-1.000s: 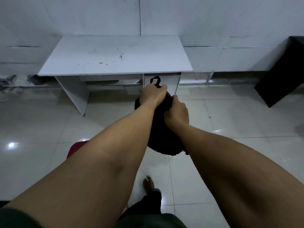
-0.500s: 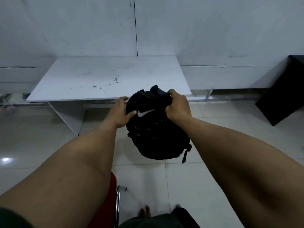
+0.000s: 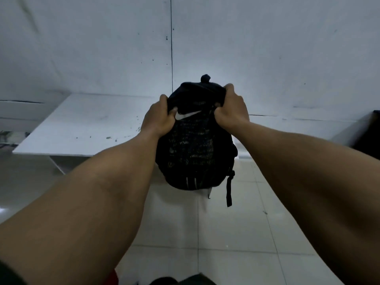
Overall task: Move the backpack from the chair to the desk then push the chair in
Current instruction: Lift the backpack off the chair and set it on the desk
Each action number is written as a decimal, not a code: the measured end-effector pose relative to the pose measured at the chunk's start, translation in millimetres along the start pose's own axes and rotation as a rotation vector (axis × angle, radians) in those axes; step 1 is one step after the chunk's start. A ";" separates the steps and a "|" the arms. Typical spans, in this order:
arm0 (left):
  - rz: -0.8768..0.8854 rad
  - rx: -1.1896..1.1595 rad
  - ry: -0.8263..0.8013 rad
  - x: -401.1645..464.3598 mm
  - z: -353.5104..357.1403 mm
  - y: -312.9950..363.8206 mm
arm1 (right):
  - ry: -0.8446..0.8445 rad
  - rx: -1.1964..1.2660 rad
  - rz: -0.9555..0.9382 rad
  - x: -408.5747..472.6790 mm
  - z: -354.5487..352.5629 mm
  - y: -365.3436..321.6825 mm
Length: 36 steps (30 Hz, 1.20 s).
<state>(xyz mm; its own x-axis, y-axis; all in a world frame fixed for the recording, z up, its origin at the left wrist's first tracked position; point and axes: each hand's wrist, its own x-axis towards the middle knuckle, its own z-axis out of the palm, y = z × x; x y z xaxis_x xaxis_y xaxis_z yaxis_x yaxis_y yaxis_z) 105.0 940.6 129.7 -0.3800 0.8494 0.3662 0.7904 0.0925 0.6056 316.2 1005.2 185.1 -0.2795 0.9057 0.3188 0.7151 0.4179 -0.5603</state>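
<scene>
A black backpack (image 3: 193, 149) with a white swoosh logo hangs upright in the air, over the front right part of the white desk (image 3: 82, 124). My left hand (image 3: 159, 118) grips its upper left side and my right hand (image 3: 231, 109) grips its upper right side. A black strap (image 3: 228, 192) dangles from its lower right. Only a sliver of the red chair (image 3: 113, 276) shows at the bottom edge, between my arms. The bag hides the desk's right end.
A white panelled wall (image 3: 267, 58) rises directly behind the desk. A dark cabinet (image 3: 368, 132) stands at the right edge. Glossy white floor tiles (image 3: 205, 233) lie below the bag. Small dark specks mark the desk top.
The backpack has risen and moved forward, from below the desk's front edge to over it. Both hands now clamp its upper sides. The chair has slid almost out of sight.
</scene>
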 end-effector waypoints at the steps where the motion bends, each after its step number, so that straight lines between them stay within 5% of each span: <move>1: 0.005 -0.011 0.022 13.2 -0.5 3.0 | 0.006 0.015 -0.003 14.3 -0.3 -1.4; 11: -0.009 0.054 0.139 165.9 20.5 -15.6 | 0.046 0.001 0.003 168.8 41.6 -7.9; 25: -0.020 -0.004 0.018 354.0 65.4 -74.5 | 0.036 -0.056 0.074 344.8 118.4 -1.6; 36: -0.102 -0.001 -0.107 460.3 153.4 -99.1 | -0.145 -0.079 0.047 466.0 166.0 65.2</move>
<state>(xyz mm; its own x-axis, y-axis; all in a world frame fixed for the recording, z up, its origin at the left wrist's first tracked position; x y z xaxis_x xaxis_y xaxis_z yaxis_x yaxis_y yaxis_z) -74.5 1402.1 129.9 -0.4052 0.8860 0.2254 0.7497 0.1810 0.6365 126.3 1466.3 170.3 -0.3294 0.9275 0.1769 0.7761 0.3727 -0.5086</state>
